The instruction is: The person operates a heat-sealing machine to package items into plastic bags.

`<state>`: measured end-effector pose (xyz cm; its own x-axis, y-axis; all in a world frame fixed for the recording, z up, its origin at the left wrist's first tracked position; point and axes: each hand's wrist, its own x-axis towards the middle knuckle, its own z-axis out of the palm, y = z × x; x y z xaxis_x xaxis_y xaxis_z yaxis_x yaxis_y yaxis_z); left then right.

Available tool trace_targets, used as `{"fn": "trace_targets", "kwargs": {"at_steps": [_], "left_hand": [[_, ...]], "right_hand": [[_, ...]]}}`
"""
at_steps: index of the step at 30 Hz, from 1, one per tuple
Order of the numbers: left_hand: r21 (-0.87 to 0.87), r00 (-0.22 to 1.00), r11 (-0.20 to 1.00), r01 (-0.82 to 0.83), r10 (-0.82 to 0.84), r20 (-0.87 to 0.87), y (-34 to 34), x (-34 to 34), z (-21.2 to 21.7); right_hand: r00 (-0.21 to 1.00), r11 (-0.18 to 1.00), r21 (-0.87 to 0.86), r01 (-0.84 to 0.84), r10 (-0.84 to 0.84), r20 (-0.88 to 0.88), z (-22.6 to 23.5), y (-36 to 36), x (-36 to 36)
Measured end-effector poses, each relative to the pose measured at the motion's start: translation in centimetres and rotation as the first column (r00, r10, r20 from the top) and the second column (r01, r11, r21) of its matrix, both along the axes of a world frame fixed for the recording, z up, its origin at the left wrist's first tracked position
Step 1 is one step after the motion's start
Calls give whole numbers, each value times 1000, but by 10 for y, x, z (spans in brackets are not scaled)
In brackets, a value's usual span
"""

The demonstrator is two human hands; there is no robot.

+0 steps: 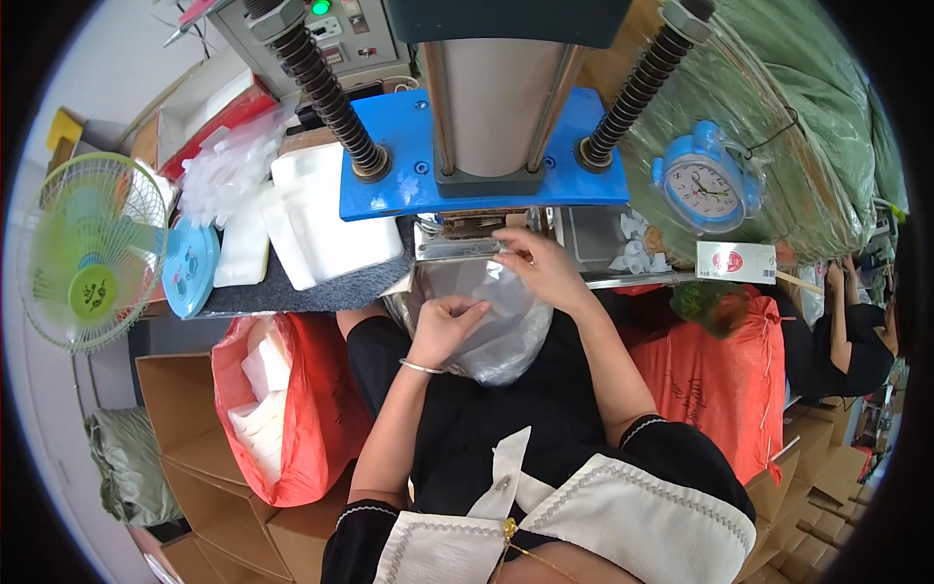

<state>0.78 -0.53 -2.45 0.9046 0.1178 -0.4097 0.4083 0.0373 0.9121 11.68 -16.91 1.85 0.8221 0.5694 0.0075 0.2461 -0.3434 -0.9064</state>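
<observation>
A clear plastic bag (501, 326) hangs over my lap below the press, bulging at its bottom. My left hand (443, 326) pinches the bag's left edge near its top. My right hand (540, 268) grips the bag's upper right part, just under the metal bed (452, 243) of the press. Above both hands sits the blue press plate (584, 156) with its grey central column (501, 97) and two black springs.
White foam blocks (316, 209) and a blue round lid (190, 263) lie on the grey mat at left. A green fan (88, 253) stands far left. Red sacks (321, 389) (715, 380) flank my lap. A blue alarm clock (705, 185) hangs at right; another person (856, 331) sits far right.
</observation>
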Motion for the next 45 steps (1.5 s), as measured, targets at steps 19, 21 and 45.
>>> {"fn": "trace_targets", "kwargs": {"at_steps": [19, 21, 45], "left_hand": [[963, 951, 78, -257, -155, 266, 51, -20, -4], [933, 924, 160, -322, -160, 346, 58, -32, 3], [101, 979, 981, -167, 153, 136, 16, 45, 0]], "right_hand": [[763, 818, -319, 479, -209, 611, -20, -55, 29], [780, 834, -111, 540, -446, 439, -3, -57, 19], [678, 741, -369, 561, -156, 718, -9, -50, 41]]}}
